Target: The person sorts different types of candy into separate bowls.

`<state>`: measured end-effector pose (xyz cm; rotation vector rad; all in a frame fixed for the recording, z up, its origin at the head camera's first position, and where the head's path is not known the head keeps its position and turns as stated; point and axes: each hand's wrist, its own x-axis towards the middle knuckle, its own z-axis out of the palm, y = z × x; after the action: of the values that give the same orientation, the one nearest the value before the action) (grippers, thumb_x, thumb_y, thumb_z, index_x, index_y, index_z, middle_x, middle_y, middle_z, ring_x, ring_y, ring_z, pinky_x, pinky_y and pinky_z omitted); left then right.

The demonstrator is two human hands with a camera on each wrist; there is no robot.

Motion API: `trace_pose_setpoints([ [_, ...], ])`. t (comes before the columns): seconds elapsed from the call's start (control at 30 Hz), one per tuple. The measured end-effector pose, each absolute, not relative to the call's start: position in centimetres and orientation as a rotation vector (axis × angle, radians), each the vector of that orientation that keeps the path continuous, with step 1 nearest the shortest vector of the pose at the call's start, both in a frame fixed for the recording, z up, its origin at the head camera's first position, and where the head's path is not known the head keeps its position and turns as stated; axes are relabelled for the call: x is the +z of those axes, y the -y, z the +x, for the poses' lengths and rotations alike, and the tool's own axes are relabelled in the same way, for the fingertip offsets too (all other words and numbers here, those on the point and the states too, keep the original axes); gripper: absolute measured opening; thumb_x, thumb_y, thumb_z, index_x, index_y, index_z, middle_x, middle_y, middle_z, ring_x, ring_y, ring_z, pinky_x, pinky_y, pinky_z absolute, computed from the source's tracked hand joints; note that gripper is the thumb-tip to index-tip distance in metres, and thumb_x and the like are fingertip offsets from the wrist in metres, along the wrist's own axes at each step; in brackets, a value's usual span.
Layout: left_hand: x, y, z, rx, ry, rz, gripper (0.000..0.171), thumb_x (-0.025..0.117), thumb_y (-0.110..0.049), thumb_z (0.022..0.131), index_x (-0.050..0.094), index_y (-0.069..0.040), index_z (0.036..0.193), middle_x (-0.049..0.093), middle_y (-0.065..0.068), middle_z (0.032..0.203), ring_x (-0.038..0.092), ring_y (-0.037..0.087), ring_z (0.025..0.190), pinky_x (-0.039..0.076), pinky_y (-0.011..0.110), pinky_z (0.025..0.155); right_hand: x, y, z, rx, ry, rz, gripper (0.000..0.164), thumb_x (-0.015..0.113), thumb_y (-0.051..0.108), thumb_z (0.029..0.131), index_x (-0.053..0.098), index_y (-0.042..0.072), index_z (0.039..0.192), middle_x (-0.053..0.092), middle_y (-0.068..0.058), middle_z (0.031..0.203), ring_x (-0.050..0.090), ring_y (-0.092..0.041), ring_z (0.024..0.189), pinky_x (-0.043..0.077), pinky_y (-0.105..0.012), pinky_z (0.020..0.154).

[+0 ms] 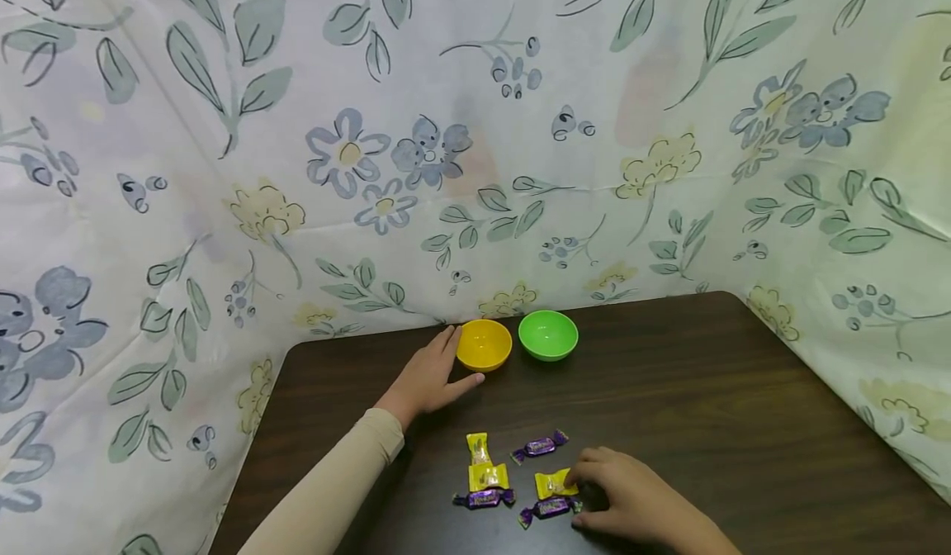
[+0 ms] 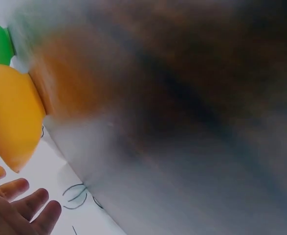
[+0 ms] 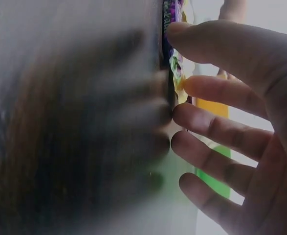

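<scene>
My left hand point(image 1: 431, 377) is beside the yellow bowl point(image 1: 484, 345), fingers extended along its left side and thumb pointing toward its front. In the left wrist view its spread fingers point(image 2: 28, 198) are close to the bowl; whether they touch it I cannot tell. A green bowl point(image 1: 548, 336) stands just right of the yellow one. My right hand point(image 1: 631, 493) is low over the table, fingers slightly bent and spread. Its index fingertip is at the edge of a yellow-wrapped candy point(image 1: 553, 483), and the thumb lies near a purple-wrapped candy point(image 1: 551, 508).
Left of the right hand lie two more yellow-wrapped candies point(image 1: 488, 478) and two more purple-wrapped candies point(image 1: 484, 499). The dark wooden table point(image 1: 706, 390) reaches back to a floral cloth point(image 1: 475, 167) hanging behind both bowls.
</scene>
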<state>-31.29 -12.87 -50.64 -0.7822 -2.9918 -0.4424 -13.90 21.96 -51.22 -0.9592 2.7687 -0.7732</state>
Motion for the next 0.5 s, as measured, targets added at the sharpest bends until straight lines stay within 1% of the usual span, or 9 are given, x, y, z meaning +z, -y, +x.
trace_pose_setpoints([
  [0.3, -51.2, 11.8, -32.9, -0.379, 2.981, -0.835, 0.110, 0.037, -0.083, 0.098, 0.015, -0.003, 0.170, 0.023, 0.022, 0.175, 0.037, 0.038, 0.158, 0.038, 0.052, 0.126, -51.1, -21.5, -13.9, -0.778, -2.719, -0.938, 0.022, 0.083, 0.045, 0.091, 0.075, 0.031, 0.106, 0.066, 0.021, 0.104, 0.056, 0.006, 0.088, 0.054, -0.026, 0.073],
  [0.5, -51.5, 11.3, -33.4, -0.378, 2.975, -0.792, 0.112, 0.037, -0.085, 0.097, 0.017, -0.002, 0.170, 0.024, 0.021, 0.175, 0.037, 0.037, 0.158, 0.038, 0.052, 0.126, -50.9, -21.4, -13.9, -0.751, -2.707, -0.944, 0.020, 0.084, 0.044, 0.091, 0.075, 0.031, 0.104, 0.065, 0.022, 0.101, 0.054, 0.006, 0.084, 0.052, -0.025, 0.070],
])
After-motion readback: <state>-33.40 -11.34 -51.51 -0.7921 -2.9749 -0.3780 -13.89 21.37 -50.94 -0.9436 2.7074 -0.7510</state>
